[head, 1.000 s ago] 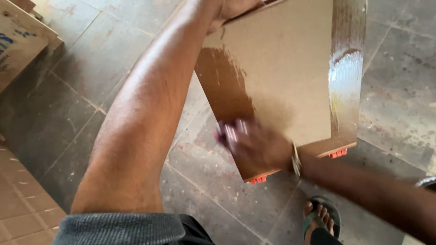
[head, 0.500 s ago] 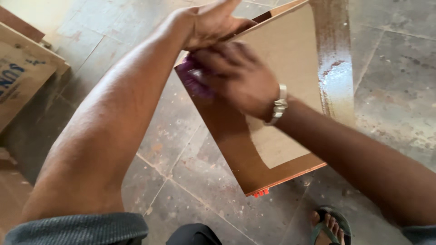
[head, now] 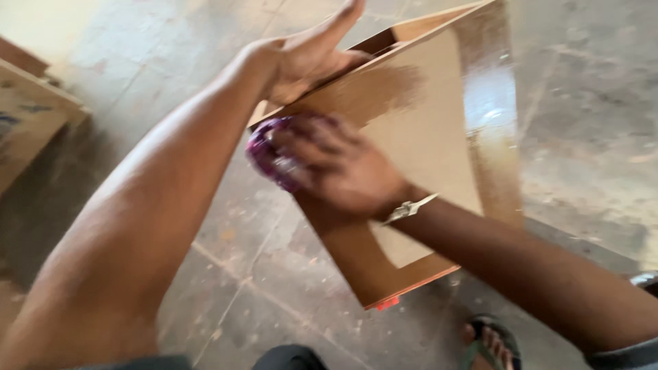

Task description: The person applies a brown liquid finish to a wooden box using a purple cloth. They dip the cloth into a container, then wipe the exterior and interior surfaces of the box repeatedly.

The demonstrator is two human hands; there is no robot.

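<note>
At centre frame, a brown board [head: 439,137] stands tilted on a stone floor [head: 589,137], its near corner low, its far edge high. Surface part dull tan, part dark and wet-looking; a glossy strip runs down its right side and a darker band along its left and near edges.

Left hand [head: 308,58]: at the board's far left edge, fingers stretched out nearly straight and close together, palm against the edge. Flat contact, not a closed grasp; whether the thumb hooks behind the board cannot be told. Forearm runs from near left up to it.

Right hand [head: 343,168]: on the board's face, just below the left hand, near the left edge. Fingers curled and closed down over a purple rag [head: 271,154], pressing it to the board. Rag shows only at the fingertips, left of the knuckles; blurred. A metal watch [head: 409,207] sits on the wrist. Forearm enters from near right.

A small orange piece [head: 388,303] shows at the board's near corner, just above the floor. Near right, a foot in a green sandal [head: 490,346] rests on the floor. At far left, the corner of a wooden box [head: 31,130] lies well apart from the board.
</note>
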